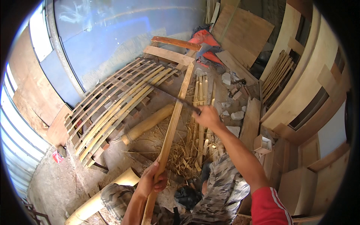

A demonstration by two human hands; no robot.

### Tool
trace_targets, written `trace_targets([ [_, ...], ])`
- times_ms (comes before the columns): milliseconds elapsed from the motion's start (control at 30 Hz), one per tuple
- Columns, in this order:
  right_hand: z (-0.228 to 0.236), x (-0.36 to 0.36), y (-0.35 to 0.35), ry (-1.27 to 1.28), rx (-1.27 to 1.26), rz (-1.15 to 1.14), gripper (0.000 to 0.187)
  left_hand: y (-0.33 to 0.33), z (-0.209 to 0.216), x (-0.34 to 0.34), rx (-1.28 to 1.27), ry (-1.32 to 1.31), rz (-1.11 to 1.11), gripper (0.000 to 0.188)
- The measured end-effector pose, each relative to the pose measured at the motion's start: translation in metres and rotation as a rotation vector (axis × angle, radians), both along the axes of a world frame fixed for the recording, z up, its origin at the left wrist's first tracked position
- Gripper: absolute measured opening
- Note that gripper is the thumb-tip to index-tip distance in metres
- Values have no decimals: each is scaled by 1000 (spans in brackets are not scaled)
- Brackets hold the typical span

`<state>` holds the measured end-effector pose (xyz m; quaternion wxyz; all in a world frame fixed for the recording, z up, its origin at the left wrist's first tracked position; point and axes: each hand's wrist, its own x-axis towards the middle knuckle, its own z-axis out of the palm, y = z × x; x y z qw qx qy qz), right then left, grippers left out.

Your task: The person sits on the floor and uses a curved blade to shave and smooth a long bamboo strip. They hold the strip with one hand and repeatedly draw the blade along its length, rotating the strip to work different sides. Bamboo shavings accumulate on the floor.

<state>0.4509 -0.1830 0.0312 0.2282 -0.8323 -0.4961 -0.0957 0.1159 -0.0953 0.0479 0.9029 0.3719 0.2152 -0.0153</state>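
Observation:
My left hand (151, 180) is closed around the lower part of a long split-bamboo slat (173, 125). The slat slants away from me, its far end by a low wooden frame (170, 55). In my right hand (208, 117) is the dark handle of a long, thin-bladed knife (168, 93). Its blade lies across the slat and points to the far left, blurred toward the tip. Pale curled shavings (183, 153) are heaped on the ground below, beside several narrow bamboo strips (200, 92).
A rack of parallel slats (112, 107) stands at the left. Bamboo poles lie in front of it (150, 122) and by my left knee (88, 210). Broken stones (237, 115) and boards (249, 122) are at the right, near wooden panels (296, 93). A blue-grey wall (112, 33) rises behind.

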Motion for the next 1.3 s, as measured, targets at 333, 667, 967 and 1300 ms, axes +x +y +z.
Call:
trace_targets([
  [333, 7, 50, 8, 298, -57, -376, 33, 0, -23, 0, -144, 13, -59, 32],
  [667, -33, 103, -2, 579, 190, -674, 34, -1, -23, 1, -26, -12, 22, 36],
  [967, 0, 76, -16, 1309, 710, -296, 50, -22, -21, 7, 432, -8, 5, 56],
  [1300, 45, 23, -19, 1336, 615, 1, 61, -30, -34, 7, 343, -15, -91, 66],
])
